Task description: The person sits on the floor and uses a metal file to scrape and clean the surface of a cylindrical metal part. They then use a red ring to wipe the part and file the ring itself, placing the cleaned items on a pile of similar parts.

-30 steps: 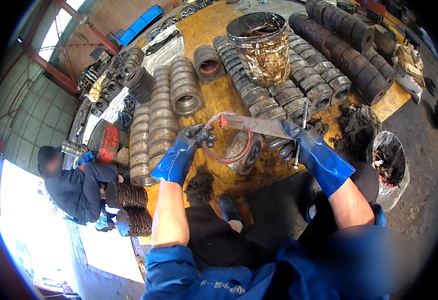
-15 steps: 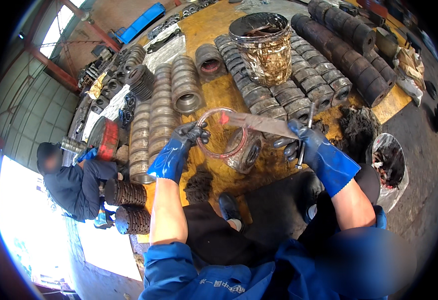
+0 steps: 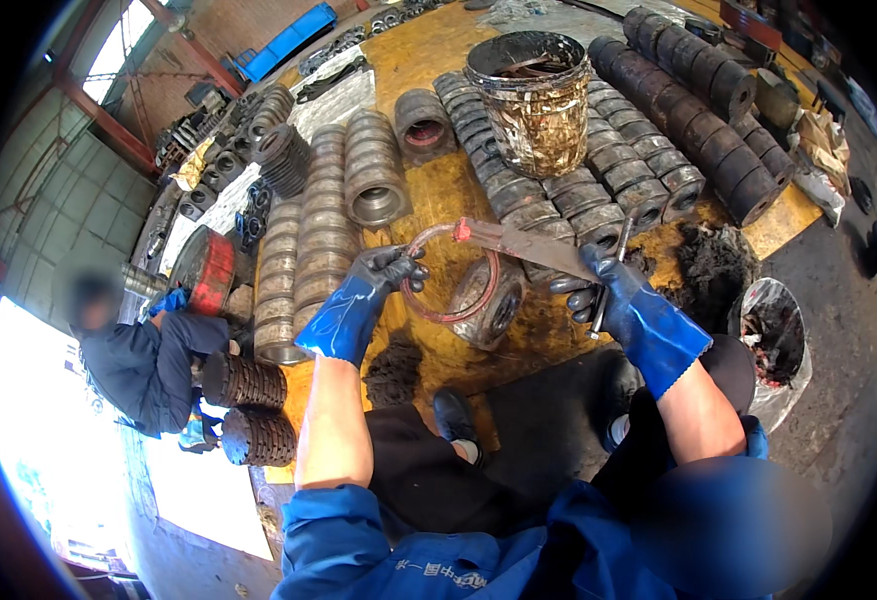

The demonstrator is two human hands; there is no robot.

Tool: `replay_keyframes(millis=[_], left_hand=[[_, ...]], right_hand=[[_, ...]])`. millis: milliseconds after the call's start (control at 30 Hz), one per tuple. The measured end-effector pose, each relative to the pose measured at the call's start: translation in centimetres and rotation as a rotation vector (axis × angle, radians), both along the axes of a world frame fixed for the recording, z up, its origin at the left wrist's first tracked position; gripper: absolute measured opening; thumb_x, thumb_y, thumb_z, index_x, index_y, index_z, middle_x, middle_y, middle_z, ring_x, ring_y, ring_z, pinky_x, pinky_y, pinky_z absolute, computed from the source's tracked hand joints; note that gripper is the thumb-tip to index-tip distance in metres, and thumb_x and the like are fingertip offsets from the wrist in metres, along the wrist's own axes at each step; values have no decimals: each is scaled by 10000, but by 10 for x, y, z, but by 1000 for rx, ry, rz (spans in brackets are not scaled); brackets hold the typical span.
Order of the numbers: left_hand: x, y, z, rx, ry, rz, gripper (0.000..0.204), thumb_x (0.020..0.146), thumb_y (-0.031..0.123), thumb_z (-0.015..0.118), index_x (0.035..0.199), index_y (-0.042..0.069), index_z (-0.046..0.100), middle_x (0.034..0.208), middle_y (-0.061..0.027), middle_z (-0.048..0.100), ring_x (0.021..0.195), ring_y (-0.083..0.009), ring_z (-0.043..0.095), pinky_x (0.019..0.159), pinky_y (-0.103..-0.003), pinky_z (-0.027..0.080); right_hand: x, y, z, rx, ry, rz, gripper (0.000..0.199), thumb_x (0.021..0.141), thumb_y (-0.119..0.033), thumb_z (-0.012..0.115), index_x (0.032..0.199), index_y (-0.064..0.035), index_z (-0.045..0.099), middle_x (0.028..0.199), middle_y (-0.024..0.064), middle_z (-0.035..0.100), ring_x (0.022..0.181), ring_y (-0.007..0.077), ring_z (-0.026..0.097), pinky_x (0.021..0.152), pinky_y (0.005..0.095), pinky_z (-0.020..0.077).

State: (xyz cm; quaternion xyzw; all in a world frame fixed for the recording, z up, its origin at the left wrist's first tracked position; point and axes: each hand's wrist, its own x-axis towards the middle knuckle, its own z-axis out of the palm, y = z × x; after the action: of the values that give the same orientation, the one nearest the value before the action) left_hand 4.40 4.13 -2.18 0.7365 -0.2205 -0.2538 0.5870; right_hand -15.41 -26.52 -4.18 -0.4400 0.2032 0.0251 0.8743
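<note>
My left hand (image 3: 384,270), in a black and blue rubber glove, grips a thin reddish metal ring (image 3: 454,319) by its left side. A flat, broad scraper blade (image 3: 534,247) is held in my right hand (image 3: 614,285), gloved alike. Its far end carries a dab of red grease (image 3: 462,230) and meets the top of the ring. A slim metal rod (image 3: 624,237) also sticks out above and below my right fingers. Beneath the ring stands a thick metal cylinder (image 3: 504,315) with a bored centre, partly hidden by it.
A grimy bucket (image 3: 534,120) rests on rows of metal rings (image 3: 519,195). More ring stacks (image 3: 369,165) lie to the left. Dark fibre clumps (image 3: 709,265) and a lined waste bag (image 3: 794,375) are at right. A seated co-worker (image 3: 144,350) is at far left, near a red drum (image 3: 221,275).
The greased blade end has shifted slightly right and up against the ring. The ring has turned a little in my left hand. Both hands stay almost in place.
</note>
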Motion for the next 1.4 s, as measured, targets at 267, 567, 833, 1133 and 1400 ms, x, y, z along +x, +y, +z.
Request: replay_keyframes(millis=[267,567,833,1133,1400], left_hand=[[4,1,-13,38,-21,-7,281,929,184,651,1132,-10,645,924,-96,698,821,-160,647,770,-294,512],[-17,-8,-16,122,-154,149,365,917,306,608,1159,33,619,965,-58,653,892,-169,602,846,-307,448],[-20,-26,-19,320,-209,213,424,953,389,570,1202,49,622,1092,-29,661,1084,-175,562,968,-322,394],[-2,-35,-35,82,-70,133,181,945,158,621,1074,30,631,907,-34,672,780,-122,614,709,-260,488],[70,7,-85,76,34,18,288,942,223,622,1179,61,598,949,-8,647,847,-122,606,758,-282,491]], right_hand=[[10,0,1,225,-19,72,372,945,-406,586,1158,-101,599,896,169,707,526,182,602,485,350,497],[-61,-85,79,186,-268,-330,336,940,-397,591,1087,-94,602,852,125,687,547,184,601,470,344,493],[-294,-201,10,-74,-287,-749,286,935,-307,578,1158,-127,588,1113,154,644,802,202,619,687,354,514],[-387,-203,-233,-1467,609,-657,303,917,-245,582,1193,-120,579,887,111,698,711,223,658,574,384,508],[-364,-189,-263,-1969,1127,152,405,911,-152,461,1311,-88,457,972,147,678,850,333,682,688,521,488]])
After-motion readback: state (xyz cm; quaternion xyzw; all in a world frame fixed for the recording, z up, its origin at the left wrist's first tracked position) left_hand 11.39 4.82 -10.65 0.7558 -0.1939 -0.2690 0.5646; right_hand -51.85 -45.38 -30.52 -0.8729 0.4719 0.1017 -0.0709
